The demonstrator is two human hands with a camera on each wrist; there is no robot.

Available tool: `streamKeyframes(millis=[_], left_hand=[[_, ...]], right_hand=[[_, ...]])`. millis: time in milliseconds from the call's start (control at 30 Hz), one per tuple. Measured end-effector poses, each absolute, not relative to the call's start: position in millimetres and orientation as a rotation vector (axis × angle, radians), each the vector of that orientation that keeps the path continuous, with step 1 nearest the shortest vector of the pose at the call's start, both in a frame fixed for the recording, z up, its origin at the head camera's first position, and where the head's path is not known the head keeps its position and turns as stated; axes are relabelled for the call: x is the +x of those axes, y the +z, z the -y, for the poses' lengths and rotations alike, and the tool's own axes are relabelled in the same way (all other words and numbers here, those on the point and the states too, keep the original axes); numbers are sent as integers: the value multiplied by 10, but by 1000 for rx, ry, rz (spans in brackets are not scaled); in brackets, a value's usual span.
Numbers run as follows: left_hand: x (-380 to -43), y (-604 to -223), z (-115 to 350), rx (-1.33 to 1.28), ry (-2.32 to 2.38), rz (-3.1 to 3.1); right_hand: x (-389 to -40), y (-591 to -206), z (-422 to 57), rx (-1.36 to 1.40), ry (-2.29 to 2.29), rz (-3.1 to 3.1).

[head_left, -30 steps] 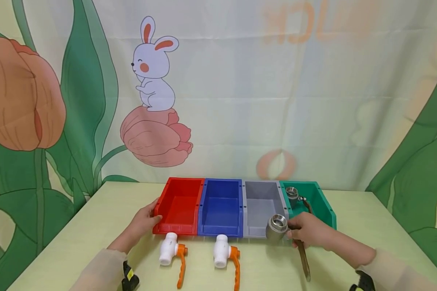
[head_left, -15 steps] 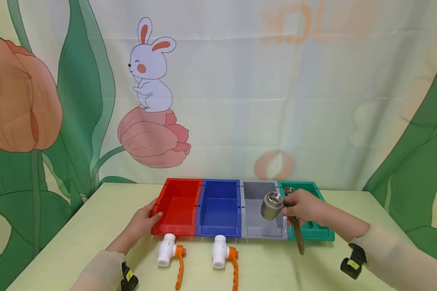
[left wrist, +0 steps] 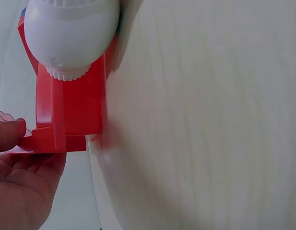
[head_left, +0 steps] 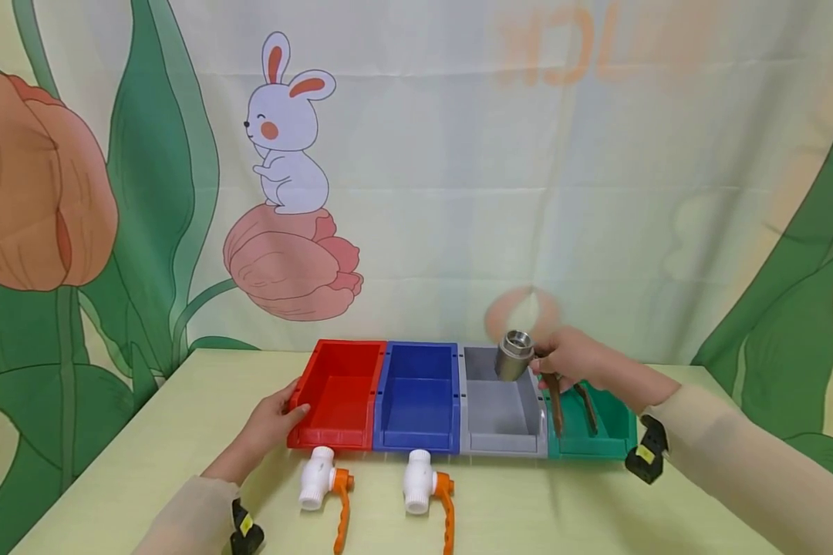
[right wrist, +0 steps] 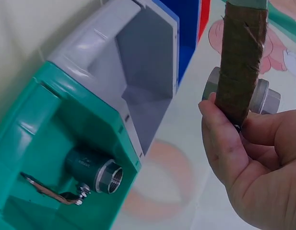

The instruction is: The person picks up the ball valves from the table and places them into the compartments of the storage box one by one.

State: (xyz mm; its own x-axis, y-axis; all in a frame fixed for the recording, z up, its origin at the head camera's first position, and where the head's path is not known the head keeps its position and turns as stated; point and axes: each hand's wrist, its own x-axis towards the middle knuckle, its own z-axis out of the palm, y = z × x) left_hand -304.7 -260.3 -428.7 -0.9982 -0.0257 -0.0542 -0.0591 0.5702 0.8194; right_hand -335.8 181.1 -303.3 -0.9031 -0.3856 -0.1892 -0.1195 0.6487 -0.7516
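Pinched in my right hand (head_left: 576,358) is a metal ball valve (head_left: 514,358), its round threaded opening facing up over the back of the grey bin (head_left: 503,442). Its brown-wrapped lever (right wrist: 241,62) points down toward the front in the head view. My left hand (head_left: 274,420) grips the outer side wall of the red bin (head_left: 332,438), thumb over the rim and fingers outside. Inside the green bin (head_left: 597,449) lies a second metal ball valve (right wrist: 92,170), mostly hidden behind my right hand in the head view.
A blue bin (head_left: 416,442) stands between the red and grey ones, all joined in a row. In front on the table (head_left: 500,509) lie two white plastic valves, one left (head_left: 315,482) and one right (head_left: 418,482), both with orange levers. A printed curtain (head_left: 430,193) hangs behind.
My right hand has lifted the metal ball valve from the front edge of the grey bin up and back over it. The left hand keeps its hold on the red bin.
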Motion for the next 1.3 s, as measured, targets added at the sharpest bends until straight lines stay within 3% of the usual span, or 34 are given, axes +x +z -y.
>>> streamKeyframes(millis=[433,1300], left_hand=[[-3035,-4251,2598,-110,1464,-2730],[-3010,-4287,2589,-131,1433,-2770]], right_hand=[[-3629,-2931,-1629,-352,-1078,-2591],[-4081,-3323,-1398,-169,-1090,-2548]])
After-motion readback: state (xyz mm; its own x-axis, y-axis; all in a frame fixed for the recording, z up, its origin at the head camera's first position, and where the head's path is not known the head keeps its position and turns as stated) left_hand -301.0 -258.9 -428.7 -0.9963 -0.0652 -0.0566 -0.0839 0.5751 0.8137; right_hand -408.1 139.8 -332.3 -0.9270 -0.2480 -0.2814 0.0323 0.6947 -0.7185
